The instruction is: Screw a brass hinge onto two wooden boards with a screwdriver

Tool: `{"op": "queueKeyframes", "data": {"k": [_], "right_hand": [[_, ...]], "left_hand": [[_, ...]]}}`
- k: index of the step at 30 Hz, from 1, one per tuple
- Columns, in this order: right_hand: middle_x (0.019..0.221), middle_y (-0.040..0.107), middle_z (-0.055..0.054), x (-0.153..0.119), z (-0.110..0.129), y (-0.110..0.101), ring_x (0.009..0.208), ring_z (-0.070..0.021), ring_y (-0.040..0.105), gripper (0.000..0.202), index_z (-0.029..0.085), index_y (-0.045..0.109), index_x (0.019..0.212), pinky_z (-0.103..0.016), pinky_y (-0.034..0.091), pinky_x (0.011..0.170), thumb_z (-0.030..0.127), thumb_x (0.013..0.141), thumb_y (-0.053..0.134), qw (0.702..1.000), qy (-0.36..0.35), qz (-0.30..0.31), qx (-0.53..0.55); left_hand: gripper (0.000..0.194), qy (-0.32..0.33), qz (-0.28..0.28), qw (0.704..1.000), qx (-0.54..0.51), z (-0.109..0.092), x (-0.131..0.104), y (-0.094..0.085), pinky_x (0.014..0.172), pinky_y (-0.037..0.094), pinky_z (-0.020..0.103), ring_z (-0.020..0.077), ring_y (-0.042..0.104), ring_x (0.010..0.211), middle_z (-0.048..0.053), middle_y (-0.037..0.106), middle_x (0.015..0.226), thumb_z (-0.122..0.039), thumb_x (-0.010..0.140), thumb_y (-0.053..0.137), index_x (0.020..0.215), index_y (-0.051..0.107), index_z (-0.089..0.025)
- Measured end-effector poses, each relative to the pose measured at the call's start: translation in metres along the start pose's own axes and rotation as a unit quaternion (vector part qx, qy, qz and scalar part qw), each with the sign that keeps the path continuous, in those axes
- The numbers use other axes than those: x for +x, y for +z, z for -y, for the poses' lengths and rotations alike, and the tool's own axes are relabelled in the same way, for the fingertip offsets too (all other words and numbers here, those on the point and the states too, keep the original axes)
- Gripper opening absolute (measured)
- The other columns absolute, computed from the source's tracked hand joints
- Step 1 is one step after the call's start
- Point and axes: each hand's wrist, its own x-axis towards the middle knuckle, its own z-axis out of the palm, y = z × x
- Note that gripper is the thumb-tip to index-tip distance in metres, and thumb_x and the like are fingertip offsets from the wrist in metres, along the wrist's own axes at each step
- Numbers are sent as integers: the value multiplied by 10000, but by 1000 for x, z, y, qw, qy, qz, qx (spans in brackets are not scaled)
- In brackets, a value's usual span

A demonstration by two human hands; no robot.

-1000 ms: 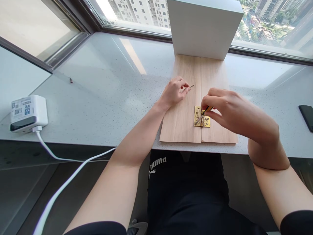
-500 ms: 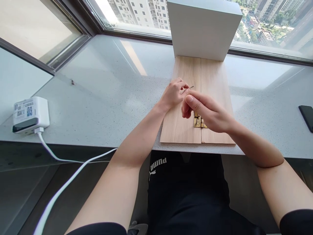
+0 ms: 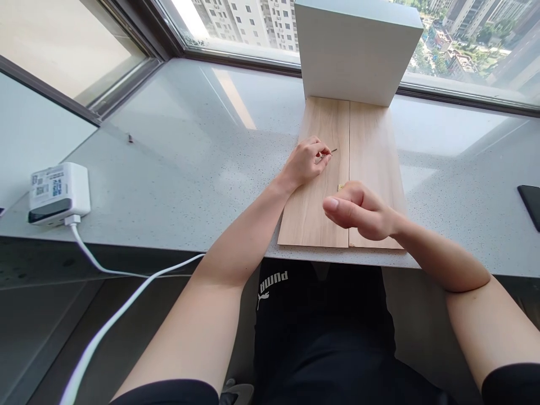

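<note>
We read PUMA (image 3: 273,281) in white on the black pants (image 3: 320,320), inverted beside a leaping-cat logo (image 3: 264,297). On the boxy white device (image 3: 80,185), we see a label (image 3: 48,189) too small to read.

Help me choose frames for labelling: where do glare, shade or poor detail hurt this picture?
Head view: pale glare streaks lie on the countertop near the bright window; head view: the white box's near face looks greyer than its top; head view: the thin piece in the left hand is too small to identify.
</note>
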Motion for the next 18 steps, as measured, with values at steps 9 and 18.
{"op": "queueKeyframes", "data": {"k": [9, 18], "right_hand": [[933, 607, -12, -1, 31, -26, 809, -183, 516, 491, 275, 501, 986, -358, 442, 788, 650, 1299, 452, 931, -40, -45, -361], [752, 561, 29, -16, 60, -16, 629, -164, 366, 274, 249, 562, 1061, -358, 238, 650, 415, 1234, 695, 773, 152, -86, -609]], "left_hand": [[153, -5, 24, 999, -20, 0, -1, -6, 876, 620, 398, 204, 681, 996, 54, 757, 1146, -118, 1131, 785, 1024, 825, -220], [115, 14, 4, 1000, -2, 2, 0, -4, 893, 620, 403, 234, 726, 998, 90, 792, 1122, -106, 1094, 764, 1056, 850, -173]]}}
